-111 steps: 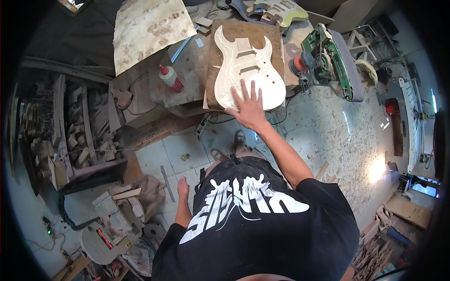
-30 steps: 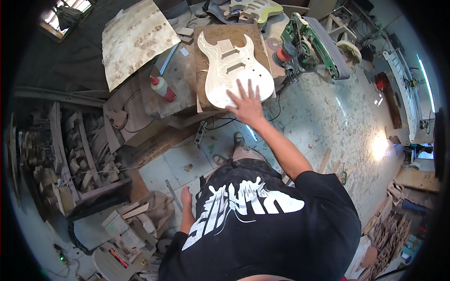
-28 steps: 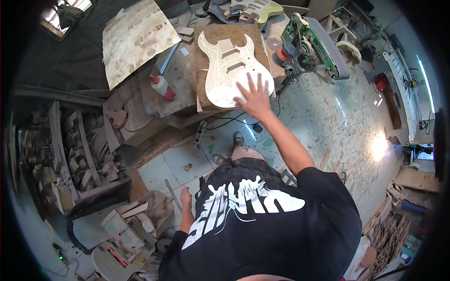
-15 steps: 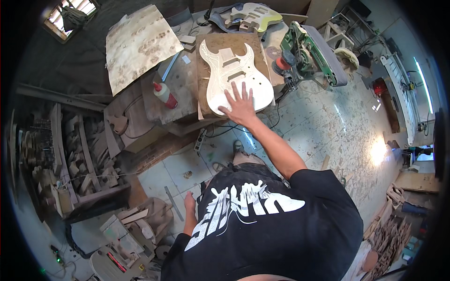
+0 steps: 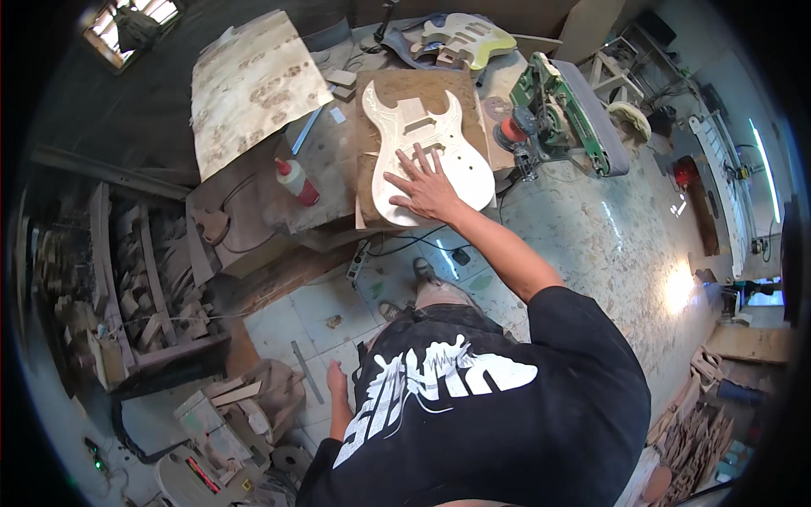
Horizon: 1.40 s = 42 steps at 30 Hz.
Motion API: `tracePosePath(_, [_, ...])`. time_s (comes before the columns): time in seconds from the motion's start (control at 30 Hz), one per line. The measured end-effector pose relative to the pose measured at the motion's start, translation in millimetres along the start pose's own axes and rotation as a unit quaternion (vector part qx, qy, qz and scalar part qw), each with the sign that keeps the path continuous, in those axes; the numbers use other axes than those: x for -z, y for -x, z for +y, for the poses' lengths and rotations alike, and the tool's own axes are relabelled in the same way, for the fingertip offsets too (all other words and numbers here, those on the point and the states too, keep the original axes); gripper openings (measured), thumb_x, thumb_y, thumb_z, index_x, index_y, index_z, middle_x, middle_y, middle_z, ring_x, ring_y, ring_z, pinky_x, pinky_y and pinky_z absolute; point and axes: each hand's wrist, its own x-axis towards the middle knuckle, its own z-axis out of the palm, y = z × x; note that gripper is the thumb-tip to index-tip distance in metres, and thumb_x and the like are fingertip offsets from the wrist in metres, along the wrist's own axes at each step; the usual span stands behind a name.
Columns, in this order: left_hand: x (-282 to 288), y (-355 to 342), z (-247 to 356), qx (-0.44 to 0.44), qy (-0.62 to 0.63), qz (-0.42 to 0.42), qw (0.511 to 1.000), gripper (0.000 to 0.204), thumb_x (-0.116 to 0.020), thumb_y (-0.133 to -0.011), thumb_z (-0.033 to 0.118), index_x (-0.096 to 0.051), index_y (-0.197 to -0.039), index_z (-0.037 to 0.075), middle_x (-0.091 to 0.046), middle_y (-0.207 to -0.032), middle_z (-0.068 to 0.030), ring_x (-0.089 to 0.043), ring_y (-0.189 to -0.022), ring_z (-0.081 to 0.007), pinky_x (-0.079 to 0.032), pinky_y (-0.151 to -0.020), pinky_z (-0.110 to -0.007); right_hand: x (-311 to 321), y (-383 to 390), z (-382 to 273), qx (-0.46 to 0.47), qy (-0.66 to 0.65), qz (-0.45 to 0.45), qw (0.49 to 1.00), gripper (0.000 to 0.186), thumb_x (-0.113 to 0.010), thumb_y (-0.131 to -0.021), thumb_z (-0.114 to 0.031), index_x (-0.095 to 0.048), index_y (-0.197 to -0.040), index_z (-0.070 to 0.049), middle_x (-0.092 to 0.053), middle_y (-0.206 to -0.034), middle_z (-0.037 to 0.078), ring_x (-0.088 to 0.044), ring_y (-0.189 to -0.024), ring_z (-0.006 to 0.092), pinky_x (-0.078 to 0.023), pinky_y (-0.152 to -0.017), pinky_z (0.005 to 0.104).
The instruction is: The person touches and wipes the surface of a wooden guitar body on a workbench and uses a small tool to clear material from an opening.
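A pale wooden electric guitar body (image 5: 470, 176), with two horns, routed cavities and carved lines on its left side, lies flat on a worn brown board (image 5: 460, 82) on the workbench. My right hand (image 5: 427, 190) rests palm down on its lower part, fingers spread and holding nothing. Its fingertips are near the lower cavity. My left hand (image 5: 337, 380) hangs low beside my body, away from the bench. Its fingers are mostly hidden, so I cannot tell how they are held.
Left of the board stand a red-capped glue bottle (image 5: 296, 182), a blue strip (image 5: 306, 131) and a large burl veneer sheet (image 5: 245, 101). Behind lies another guitar body (image 5: 477, 40). At right are a red-and-black sander (image 5: 514, 128) and a green belt sander (image 5: 583, 106). Scrap wood fills a rack (image 5: 156, 296).
My right hand has slid a little to the left across the guitar body, fingers still spread. The whole view has shifted slightly. My left hand still hangs low.
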Motion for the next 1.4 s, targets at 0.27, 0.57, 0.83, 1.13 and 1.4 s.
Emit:
tracePosePath(0.27, [-18,15,-40,0.078,0.094,-0.02,0.992,0.067,-0.036,-0.108,0.053,-0.068,-0.118,-0.005,-0.06,-0.087,-0.0093,-0.058,-0.078,-0.0221,-0.049,-0.071,-0.038,-10,-44,52,-0.011,-0.001,-0.016,1.0,0.069,-0.035,-0.098,-0.075,-0.046,-0.155,-0.037,-0.023,-0.17,0.01,-0.006,-0.158,0.0431,-0.003,-0.124,0.0654])
tracePosePath(0.57, [-44,36,57,0.002,0.039,0.028,0.999,0.067,-0.034,-0.109,0.051,-0.067,-0.126,-0.006,-0.068,-0.116,-0.0194,-0.063,-0.093,-0.0266,-0.051,-0.084,-0.04,-8,-49,57,0.012,0.032,-0.055,0.998,0.071,-0.033,-0.1,-0.073,-0.044,-0.157,-0.032,-0.016,-0.172,0.011,-0.003,-0.157,0.0449,-0.003,-0.123,0.0669])
tracePosePath(0.83, [-60,48,95,0.011,-0.04,-0.006,0.999,0.067,-0.035,-0.108,0.053,-0.069,-0.124,-0.003,-0.069,-0.116,-0.019,-0.064,-0.095,-0.0268,-0.051,-0.085,-0.04,-6,-20,65,-0.027,-0.052,-0.021,0.998,0.068,-0.036,-0.1,-0.072,-0.049,-0.154,-0.032,-0.015,-0.172,0.012,-0.003,-0.157,0.0459,-0.001,-0.123,0.0671])
tracePosePath(1.13, [-57,32,86,0.022,-0.016,0.017,0.999,0.07,-0.034,-0.108,0.055,-0.07,-0.122,-0.003,-0.071,-0.106,-0.0166,-0.063,-0.083,-0.026,-0.05,-0.079,-0.04,2,-9,116,-0.115,-0.031,-0.035,0.992,0.067,-0.04,-0.099,-0.07,-0.046,-0.156,-0.034,-0.012,-0.173,0.011,0.004,-0.157,0.0446,0.004,-0.123,0.0662])
tracePosePath(1.4, [-65,34,113,-0.016,-0.023,0.006,1.0,0.07,-0.034,-0.109,0.054,-0.07,-0.121,-0.004,-0.07,-0.107,-0.0171,-0.063,-0.084,-0.0261,-0.05,-0.079,-0.04,3,-5,163,-0.138,-0.023,-0.043,0.989,0.071,-0.035,-0.099,-0.074,-0.043,-0.157,-0.035,-0.011,-0.173,0.01,0.004,-0.158,0.0438,0.004,-0.123,0.0651])
